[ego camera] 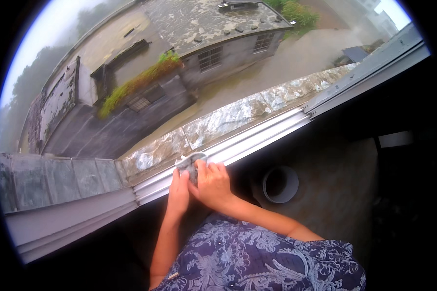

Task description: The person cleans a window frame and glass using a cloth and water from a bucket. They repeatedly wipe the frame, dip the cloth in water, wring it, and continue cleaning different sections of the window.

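Note:
A crumpled grey cloth (189, 165) is bunched between my two hands over the white window track (262, 132). My left hand (179, 189) grips its near left side, with the fingers pointing up towards the window. From the right, my right hand (213, 182) presses on the cloth with curled fingers. Both hands meet at the cloth, just above the ribbed rails of the track. Part of the cloth is hidden behind the fingers. Beyond the track runs a wet-looking tiled outer ledge (227, 118).
A white bucket (294, 183) stands on the dim floor to the right. The sliding window frame (367, 71) rises at upper right, and the left frame (73, 218) meets the track at a corner. Outside, far below, lies a grey building (236, 58) with a stained flat roof.

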Demonstrator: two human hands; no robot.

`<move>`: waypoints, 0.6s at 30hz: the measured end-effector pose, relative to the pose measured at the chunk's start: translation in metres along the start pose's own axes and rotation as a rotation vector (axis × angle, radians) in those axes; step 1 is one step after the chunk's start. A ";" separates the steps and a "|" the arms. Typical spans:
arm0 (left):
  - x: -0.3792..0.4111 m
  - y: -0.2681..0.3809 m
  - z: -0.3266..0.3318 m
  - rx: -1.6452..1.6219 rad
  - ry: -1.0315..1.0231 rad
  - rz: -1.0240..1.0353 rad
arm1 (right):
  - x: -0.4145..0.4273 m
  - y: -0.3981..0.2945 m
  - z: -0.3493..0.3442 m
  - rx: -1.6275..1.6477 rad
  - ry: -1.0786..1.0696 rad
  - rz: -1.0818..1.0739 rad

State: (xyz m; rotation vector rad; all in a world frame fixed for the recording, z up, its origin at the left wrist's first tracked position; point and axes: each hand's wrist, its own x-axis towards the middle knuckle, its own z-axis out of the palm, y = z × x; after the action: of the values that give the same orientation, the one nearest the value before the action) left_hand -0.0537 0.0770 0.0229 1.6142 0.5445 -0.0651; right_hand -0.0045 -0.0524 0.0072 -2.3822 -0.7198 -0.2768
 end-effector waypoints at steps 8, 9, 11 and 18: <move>0.023 -0.003 0.046 0.546 -0.227 0.296 | 0.001 0.048 -0.025 -0.109 -0.030 0.065; 0.030 -0.007 0.063 0.696 -0.276 0.462 | 0.001 0.062 -0.033 -0.159 -0.015 0.072; 0.046 -0.021 0.108 0.699 -0.227 0.636 | 0.002 0.090 -0.055 -0.246 -0.019 0.081; 0.061 0.052 0.209 0.082 -0.367 0.160 | 0.022 0.153 -0.136 -0.219 0.058 0.292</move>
State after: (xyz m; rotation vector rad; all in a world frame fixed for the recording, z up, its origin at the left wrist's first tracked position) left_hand 0.0773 -0.1040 0.0220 1.6709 0.1303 -0.2613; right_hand 0.0971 -0.2274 0.0436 -2.6342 -0.3205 -0.3114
